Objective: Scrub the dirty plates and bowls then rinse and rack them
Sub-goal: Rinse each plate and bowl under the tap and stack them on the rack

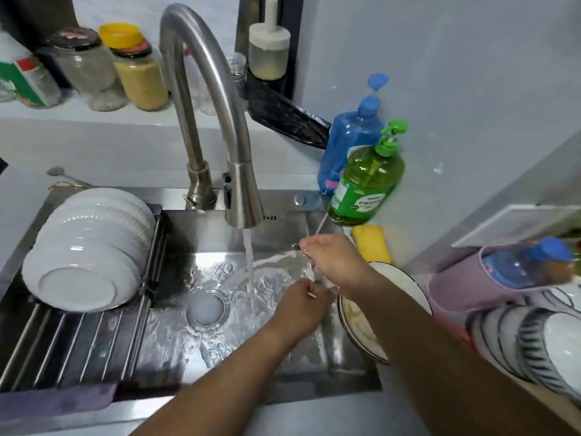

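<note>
Head view. Centre of frame: water falls from the pull-down faucet (243, 196) into the steel sink (176, 338), past the drain strainer (207, 309). Just right of the stream, my right hand (333, 262) pinches the upper end of a thin utensil (311, 272), seemingly a spoon or chopsticks; blur hides which. My left hand (300, 309) is curled round its lower end.

Left of frame: clean white bowls (91, 247) lie stacked on their sides on the roll-up rack (72, 344) laid across the sink. Right of centre: a dirty dark-rimmed plate (355, 322) leans at the sink's right edge, partly hidden by my right forearm. Lower right: striped bowls (534, 344) wait on the counter. Upper right of the sink: a yellow sponge (371, 243) lies just below the green detergent bottle (367, 184), with a blue bottle (352, 143) behind.

Step in hand, as I judge it: rinsing a small item. To do it well, I should bring it fully under the stream, turn it so every side is washed, keep both grips firm against slipping, then rack it and take up the sponge for the leaning plate.
</note>
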